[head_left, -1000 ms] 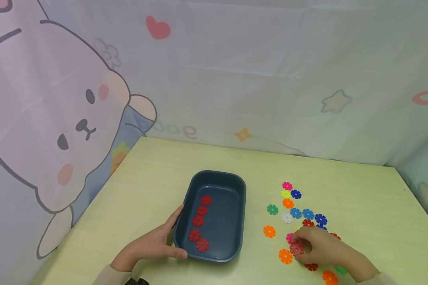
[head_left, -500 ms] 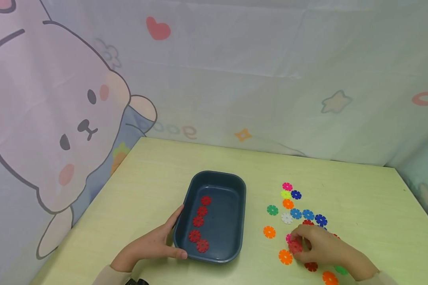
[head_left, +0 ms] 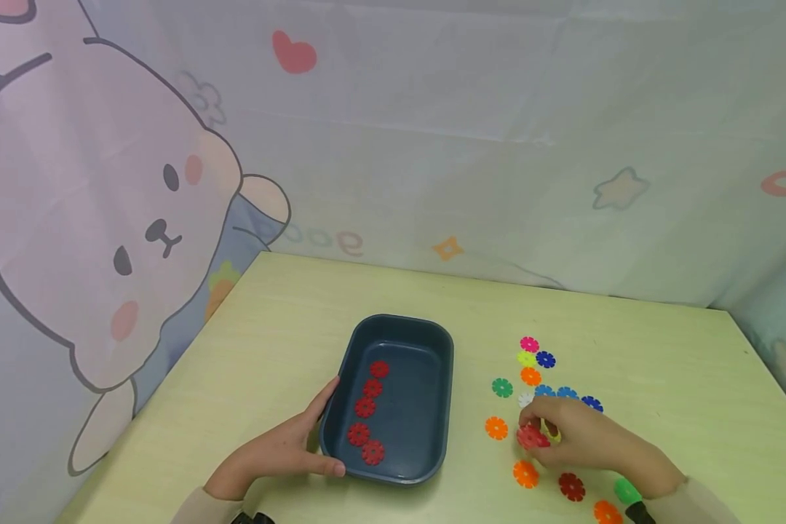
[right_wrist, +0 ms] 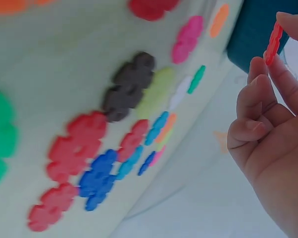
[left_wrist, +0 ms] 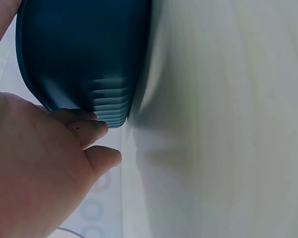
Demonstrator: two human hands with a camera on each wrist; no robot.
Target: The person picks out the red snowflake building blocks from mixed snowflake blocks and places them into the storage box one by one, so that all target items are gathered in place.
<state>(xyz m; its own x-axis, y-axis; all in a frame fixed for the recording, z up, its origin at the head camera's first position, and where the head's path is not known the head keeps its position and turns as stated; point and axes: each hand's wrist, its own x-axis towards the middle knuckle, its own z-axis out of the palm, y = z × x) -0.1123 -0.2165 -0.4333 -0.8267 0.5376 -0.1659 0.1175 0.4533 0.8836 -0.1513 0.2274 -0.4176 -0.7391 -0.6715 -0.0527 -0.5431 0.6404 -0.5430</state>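
Note:
Between thumb and fingertips, my right hand [head_left: 586, 439] pinches a red snowflake building disc [head_left: 528, 437]. The right wrist view shows this disc [right_wrist: 273, 43] edge-on, held above the table. My left hand [head_left: 282, 453] holds the near left corner of a dark blue tray [head_left: 409, 429], its thumb at the near end and its fingers along the outer left side. In the left wrist view the fingers [left_wrist: 92, 131] touch the tray's ribbed outer wall [left_wrist: 109, 99]. Several red discs [head_left: 364, 407] lie in a row along the left part of the tray floor.
Loose discs lie right of the tray, including orange [head_left: 495, 428], green [head_left: 502, 387], pink [head_left: 529, 344] and dark red [head_left: 571, 487]. In the right wrist view a black disc [right_wrist: 129, 84] lies near a yellow one [right_wrist: 156, 91]. A printed cloth [head_left: 432, 145] hangs behind the table.
My right hand has lifted the red disc off the table and shifted a little left and farther back, uncovering the dark red disc. The left hand and tray have stayed put.

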